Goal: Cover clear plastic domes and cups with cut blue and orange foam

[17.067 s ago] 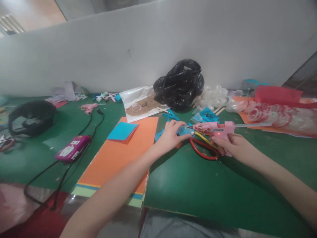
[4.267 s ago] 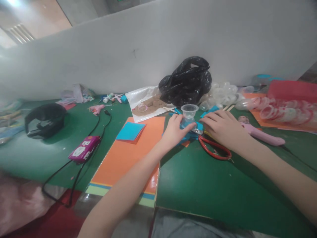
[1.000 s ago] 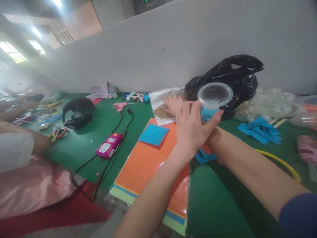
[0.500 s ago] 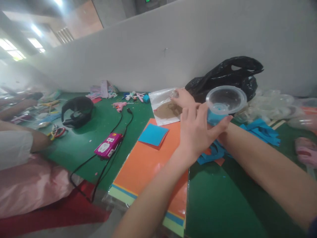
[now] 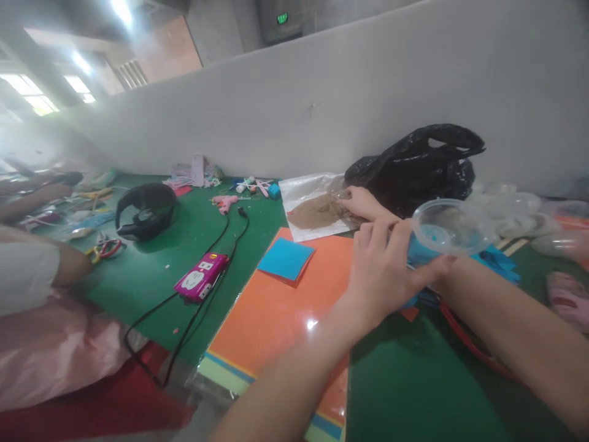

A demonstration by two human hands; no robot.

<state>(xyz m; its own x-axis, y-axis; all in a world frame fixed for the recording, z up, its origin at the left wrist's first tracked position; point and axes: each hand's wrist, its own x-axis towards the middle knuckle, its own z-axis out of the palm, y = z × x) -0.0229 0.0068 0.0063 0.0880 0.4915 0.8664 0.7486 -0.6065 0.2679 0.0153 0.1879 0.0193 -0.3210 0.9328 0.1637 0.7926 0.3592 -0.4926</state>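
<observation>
Far to the left of both hands, a co-worker's arm (image 5: 69, 264) rests on the green table (image 5: 151, 276) above a pink garment. A black headset (image 5: 145, 209) lies beyond it. Closer in, but still well left of the fingers, a pink power strip (image 5: 200, 277) sits on its black cable, and a small pink glue gun (image 5: 225, 201) lies further back. A blue paper square (image 5: 285, 258) lies on the orange sheet (image 5: 276, 307), just left of the left hand's knuckles. Behind it, a plastic sheet (image 5: 299, 187) carries a heap of brown sand (image 5: 317, 212). The right hand (image 5: 365, 205) reaches across to it, fingertips touching the heap's right edge. They are held close together, but whether they pinch anything cannot be told. The left hand (image 5: 386, 270) is raised in front of the right forearm and is curled around a clear plastic cup (image 5: 453, 227). Its fingers (image 5: 377, 236) wrap the far side and the thumb presses the near side. The cup is tilted, its mouth facing right and towards the camera, with blue paper around its base inside the grip. Behind the fingers sits a black bag (image 5: 414, 166). To the right of the cup lie blue scraps (image 5: 499, 261), a cluster of clear cups (image 5: 510, 205) and another pink glue gun (image 5: 568, 298).
</observation>
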